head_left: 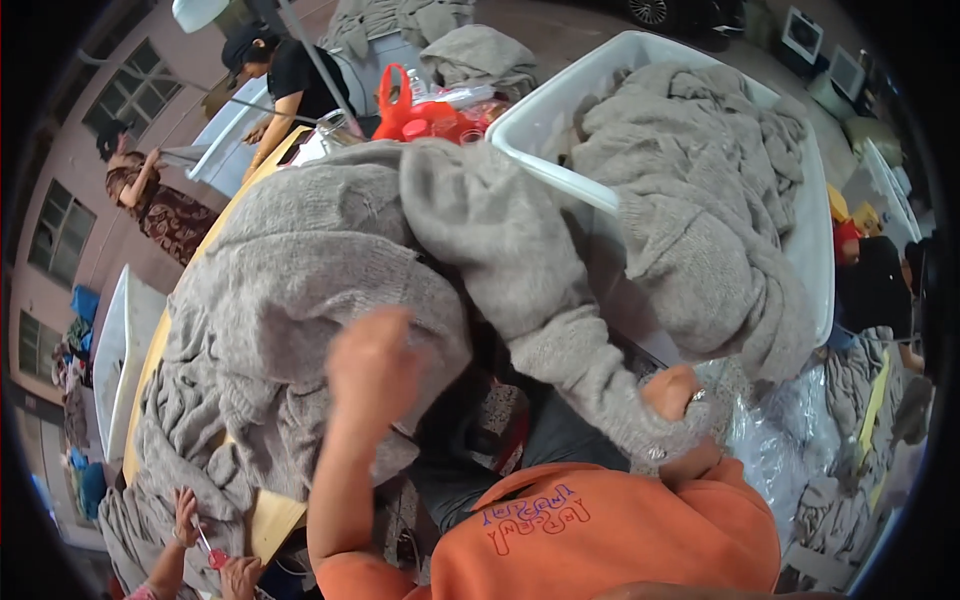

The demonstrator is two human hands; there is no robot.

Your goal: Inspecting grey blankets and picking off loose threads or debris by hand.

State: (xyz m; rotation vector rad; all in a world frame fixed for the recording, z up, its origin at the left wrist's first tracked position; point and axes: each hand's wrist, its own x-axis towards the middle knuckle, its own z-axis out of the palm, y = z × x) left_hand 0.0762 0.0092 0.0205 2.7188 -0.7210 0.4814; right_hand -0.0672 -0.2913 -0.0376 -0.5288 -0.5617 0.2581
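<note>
A grey knitted sweater point(330, 290) lies spread over the table in front of me, one sleeve point(500, 250) stretching right and down toward my lap. Around the lower end of that sleeve my right hand point(672, 392) is closed, with something shiny at the fingers. My left hand point(378, 362) is over the sweater's body, smeared by motion, so its fingers do not read clearly. More grey knitwear point(200, 430) is bunched at the left, beside the sweater.
A white plastic tub point(822, 250) heaped with grey knitwear point(690, 150) stands at my right. A red bag point(393, 105) and bottles sit at the table's far end. Another person's hands point(185, 518) work at lower left; a person in black point(310, 80) bends over the far side.
</note>
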